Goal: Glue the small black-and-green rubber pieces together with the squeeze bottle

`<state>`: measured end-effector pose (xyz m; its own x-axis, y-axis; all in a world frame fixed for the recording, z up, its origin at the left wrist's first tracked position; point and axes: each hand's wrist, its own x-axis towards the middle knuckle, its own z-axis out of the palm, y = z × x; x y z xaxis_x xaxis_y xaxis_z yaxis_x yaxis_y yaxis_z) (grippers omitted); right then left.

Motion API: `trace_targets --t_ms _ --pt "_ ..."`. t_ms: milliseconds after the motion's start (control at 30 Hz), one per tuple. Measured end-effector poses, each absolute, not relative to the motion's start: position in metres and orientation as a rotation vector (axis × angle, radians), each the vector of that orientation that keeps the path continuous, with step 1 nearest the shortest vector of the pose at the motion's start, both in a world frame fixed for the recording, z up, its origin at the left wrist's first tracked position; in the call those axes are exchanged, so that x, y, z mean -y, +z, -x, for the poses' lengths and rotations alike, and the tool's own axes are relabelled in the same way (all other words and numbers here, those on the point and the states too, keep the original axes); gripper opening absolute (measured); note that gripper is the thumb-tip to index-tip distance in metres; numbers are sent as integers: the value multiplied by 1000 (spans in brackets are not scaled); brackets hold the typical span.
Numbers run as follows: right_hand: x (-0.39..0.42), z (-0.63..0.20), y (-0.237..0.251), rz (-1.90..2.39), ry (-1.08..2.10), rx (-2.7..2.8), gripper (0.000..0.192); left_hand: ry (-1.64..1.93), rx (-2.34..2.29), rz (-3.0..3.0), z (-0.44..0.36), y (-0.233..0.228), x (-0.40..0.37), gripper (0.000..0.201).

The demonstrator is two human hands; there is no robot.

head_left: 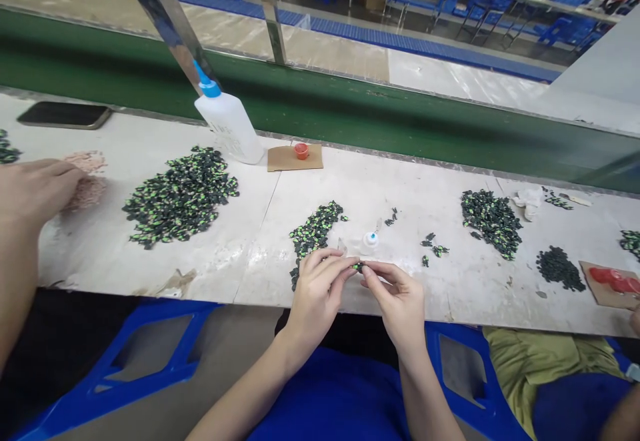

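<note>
Left hand [317, 287] and right hand [397, 294] pinch one tiny green-black piece [358, 266], mostly hidden by fingertips.

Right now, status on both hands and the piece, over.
Left hand and right hand pinch one small green-black piece between fingertips, above the table edge. Small glue bottle just behind. Pile of pieces beside left hand. Nothing blocking.

Your left hand [320, 287] and right hand [397, 297] meet at the fingertips — fingers curled inward, thumbs and forefingers pinched close together — while both forearms angle up toward each other.
</note>
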<state>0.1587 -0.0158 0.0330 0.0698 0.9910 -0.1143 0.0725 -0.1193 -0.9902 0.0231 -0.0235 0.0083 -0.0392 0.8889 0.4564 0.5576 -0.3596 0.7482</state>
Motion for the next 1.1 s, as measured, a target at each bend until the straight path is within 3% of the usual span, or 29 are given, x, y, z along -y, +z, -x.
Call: trace_targets --t_ms 433,733,1100 --pt "16 -159 19 1301 1058 1160 9 1314 -1420 -1867 -22 9 24 18" --pt "17 -163 0 1150 920 1155 16 1307 -1287 -1722 -24 18 24 15" --pt "21 -175 -1 1002 594 1543 27 1208 -1336 -1425 -28 26 25 15"
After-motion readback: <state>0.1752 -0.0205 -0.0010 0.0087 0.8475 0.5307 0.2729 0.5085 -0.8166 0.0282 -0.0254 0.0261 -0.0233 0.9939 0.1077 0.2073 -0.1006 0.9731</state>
